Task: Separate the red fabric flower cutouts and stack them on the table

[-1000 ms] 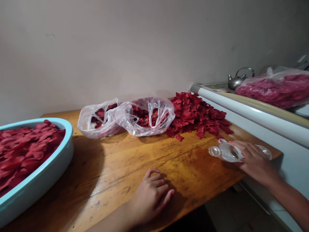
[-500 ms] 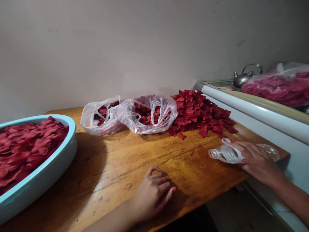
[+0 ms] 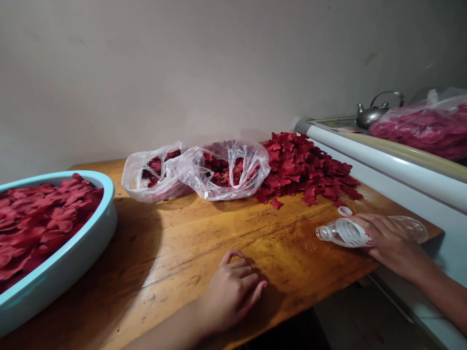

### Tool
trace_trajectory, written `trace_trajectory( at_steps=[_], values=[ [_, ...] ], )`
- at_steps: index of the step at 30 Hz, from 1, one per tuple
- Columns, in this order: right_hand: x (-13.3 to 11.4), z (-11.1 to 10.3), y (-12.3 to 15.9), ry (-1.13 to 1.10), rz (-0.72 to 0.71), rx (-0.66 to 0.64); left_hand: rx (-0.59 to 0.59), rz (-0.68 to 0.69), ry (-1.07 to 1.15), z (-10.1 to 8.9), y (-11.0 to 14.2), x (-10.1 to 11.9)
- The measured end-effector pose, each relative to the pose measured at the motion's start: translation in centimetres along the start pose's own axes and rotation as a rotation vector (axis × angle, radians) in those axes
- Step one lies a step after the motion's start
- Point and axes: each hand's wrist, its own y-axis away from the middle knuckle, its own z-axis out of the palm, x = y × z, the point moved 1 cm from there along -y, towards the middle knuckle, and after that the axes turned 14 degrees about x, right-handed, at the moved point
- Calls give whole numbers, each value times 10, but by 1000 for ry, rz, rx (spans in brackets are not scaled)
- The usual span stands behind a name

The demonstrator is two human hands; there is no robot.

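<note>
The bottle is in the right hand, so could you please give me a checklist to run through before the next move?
1. Right hand on the bottle: ok, fingers over it.
2. Bottle upright: not ok, on its side.
3. Bottle apart from the petal heap: ok.
4. Left hand free: ok, nothing visible in it.
5. Firm grip: cannot tell, the hand hides its underside.

There is one wooden table (image 3: 182, 233), one left hand (image 3: 231, 291), one right hand (image 3: 386, 238) and, at two o'clock, one clear plastic bottle (image 3: 341, 232) and one white ring (image 3: 345, 207). At ten is one light-blue basin (image 3: 109, 189); towards twelve, two clear plastic bags (image 3: 135, 177) (image 3: 251, 180); at one, one heap of red petals (image 3: 304, 167). Towards two are one chest freezer (image 3: 383, 153), one metal kettle (image 3: 370, 116) and one pink-filled bag (image 3: 419, 129).
</note>
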Motion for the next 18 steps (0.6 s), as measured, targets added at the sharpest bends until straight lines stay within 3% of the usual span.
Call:
trace_trajectory(
  at_steps=[6,18],
  values=[
    [2,1,-1,35,-142,66,3,0,-15,0,1,0],
    [9,2,3,42,-151,38,-4,-10,-8,-1,-1,0]
  ],
)
